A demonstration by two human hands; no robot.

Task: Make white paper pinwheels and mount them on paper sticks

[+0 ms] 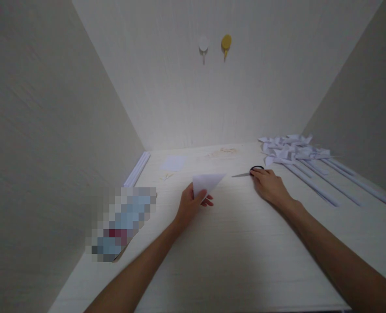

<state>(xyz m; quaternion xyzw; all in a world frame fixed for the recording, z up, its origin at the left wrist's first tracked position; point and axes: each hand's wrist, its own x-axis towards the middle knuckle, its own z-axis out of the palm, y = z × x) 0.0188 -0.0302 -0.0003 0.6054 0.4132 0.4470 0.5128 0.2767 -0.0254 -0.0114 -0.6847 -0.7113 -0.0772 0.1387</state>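
Note:
Near the middle of the table, my left hand (196, 199) pinches a white sheet of paper folded into a triangle (206, 182), its thumb on the near face. The triangle's sharp tip points right. To the right, my right hand (269, 184) has its fingers on the black handle of a pair of scissors (257, 168). The scissors lie by the tabletop with the blade pointing left, toward the paper. Part of the handle is hidden under the fingers.
Paper pinwheels (291, 150) on rolled white sticks (320, 187) lie at the right. White paper sheets (174, 163) and small yellowish sticks (167, 176) lie back left. Rolled paper sticks (137, 169) and a blurred-out object (124, 224) line the left edge. Small tan pieces (227, 151) lie by the back wall.

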